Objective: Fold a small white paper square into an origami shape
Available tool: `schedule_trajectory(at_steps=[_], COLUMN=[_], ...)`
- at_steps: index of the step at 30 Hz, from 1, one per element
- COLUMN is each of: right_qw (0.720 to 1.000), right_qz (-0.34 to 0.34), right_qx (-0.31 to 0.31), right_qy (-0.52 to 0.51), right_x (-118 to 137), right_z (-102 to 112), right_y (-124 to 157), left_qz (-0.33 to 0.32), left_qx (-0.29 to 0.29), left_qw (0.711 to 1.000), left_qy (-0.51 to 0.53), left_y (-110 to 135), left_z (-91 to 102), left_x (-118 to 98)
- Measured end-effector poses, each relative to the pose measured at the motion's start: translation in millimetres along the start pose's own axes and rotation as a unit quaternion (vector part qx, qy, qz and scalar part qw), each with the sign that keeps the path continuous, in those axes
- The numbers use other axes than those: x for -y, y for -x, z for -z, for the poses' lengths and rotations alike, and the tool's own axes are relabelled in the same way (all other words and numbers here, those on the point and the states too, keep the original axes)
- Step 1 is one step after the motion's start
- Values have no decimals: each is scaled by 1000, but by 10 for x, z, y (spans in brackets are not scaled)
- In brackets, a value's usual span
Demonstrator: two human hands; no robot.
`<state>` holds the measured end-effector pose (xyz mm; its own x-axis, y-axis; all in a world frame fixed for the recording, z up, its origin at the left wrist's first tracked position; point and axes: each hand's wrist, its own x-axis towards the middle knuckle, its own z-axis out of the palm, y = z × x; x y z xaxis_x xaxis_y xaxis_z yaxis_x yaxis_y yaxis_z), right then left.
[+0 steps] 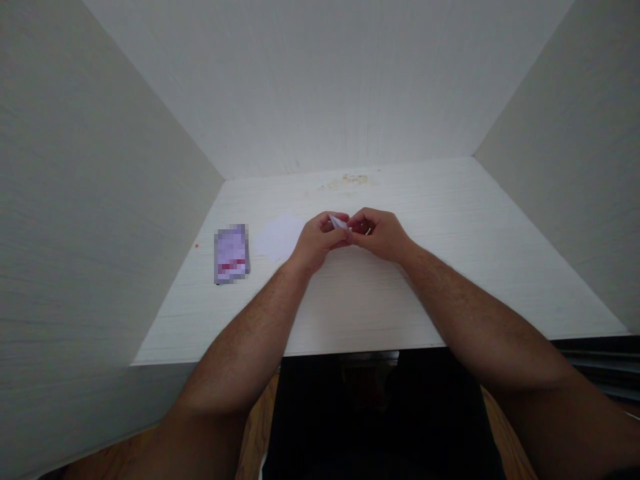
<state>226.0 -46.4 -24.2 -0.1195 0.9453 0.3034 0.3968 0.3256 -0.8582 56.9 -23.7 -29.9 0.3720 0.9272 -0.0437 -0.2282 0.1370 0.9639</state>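
Just above the middle of the white desk, my two hands meet at the fingertips. A small folded piece of white paper (339, 223) sticks up as a pointed flap from the fingers of my left hand (320, 238), which is closed on it. My right hand (379, 233) is closed in a pinch at the paper's right end, its fingertips against those of my left. Most of the paper is hidden by the fingers. Beside my left hand, white paper (280, 237) lies flat on the desk, partly covered by that hand.
A purple, phone-like rectangle (231, 255), blurred out, lies on the desk (360, 307) at the left. Brownish marks (355, 179) stain the surface near the back wall. A small orange speck (197, 246) sits by the left wall. Panels rise at the back and both sides.
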Motion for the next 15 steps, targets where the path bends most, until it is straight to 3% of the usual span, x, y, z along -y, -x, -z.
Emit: schedule_trajectory(at_steps=[15], right_qw=[999], right_qz=[-6], right_qx=[-19], right_qy=[-45], right_x=[-68], right_z=[-6], right_y=[-18], left_qz=[-27], left_qx=[-16], left_qw=[999], left_qy=[1], left_y=[-27], left_z=[1], left_x=[43])
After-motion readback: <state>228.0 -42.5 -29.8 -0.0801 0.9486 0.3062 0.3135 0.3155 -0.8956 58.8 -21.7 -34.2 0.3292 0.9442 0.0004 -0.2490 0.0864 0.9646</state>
